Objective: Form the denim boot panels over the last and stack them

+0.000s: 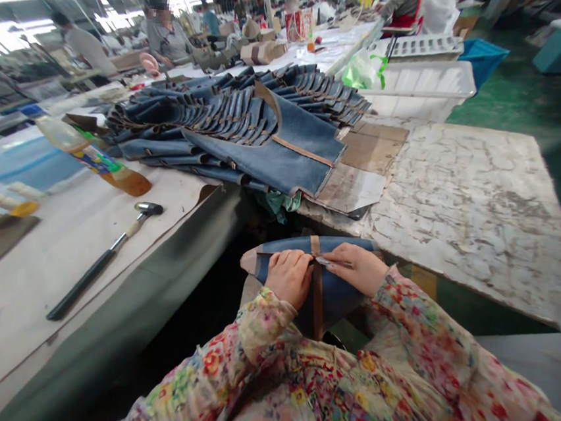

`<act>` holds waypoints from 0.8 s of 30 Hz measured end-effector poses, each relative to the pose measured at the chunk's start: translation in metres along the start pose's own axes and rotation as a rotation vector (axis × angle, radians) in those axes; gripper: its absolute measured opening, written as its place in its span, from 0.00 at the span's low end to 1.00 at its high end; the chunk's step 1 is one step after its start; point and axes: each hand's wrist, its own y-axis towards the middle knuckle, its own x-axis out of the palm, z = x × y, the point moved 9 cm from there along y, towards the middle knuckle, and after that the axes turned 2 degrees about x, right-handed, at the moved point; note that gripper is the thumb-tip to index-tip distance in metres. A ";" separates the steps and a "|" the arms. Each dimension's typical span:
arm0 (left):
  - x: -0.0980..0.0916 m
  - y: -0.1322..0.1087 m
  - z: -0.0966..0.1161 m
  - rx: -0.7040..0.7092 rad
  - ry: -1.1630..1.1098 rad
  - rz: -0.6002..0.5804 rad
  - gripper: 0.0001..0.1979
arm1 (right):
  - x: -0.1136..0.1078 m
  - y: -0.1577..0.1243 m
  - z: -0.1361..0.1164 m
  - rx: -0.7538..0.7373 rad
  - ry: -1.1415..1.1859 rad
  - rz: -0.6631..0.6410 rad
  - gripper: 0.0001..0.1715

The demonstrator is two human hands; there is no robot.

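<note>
Across my lap lies a blue leather piece (331,298) with a brown strip (318,287) running over it and a pale tip at its left end. My left hand (288,276) presses on it left of the strip, fingers curled over a seam or edge. Just right of the strip, my right hand (354,265) is closed in a pinch around a small whitish thing (322,261), its tip at the strip. What that small thing is, I cannot make out. Both hands are close together, and the left fingertips are partly hidden.
Ahead lies a heap of blue leather pieces (220,115) on cardboard. On the left table are a hammer (107,263) and a tilted bottle (97,160) with amber liquid. A worn white board (466,189) extends right. White bins (421,85) stand behind; other people work farther back.
</note>
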 end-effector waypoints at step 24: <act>0.011 0.000 0.009 0.145 -0.035 -0.060 0.12 | 0.002 -0.005 -0.020 0.099 -0.470 0.158 0.17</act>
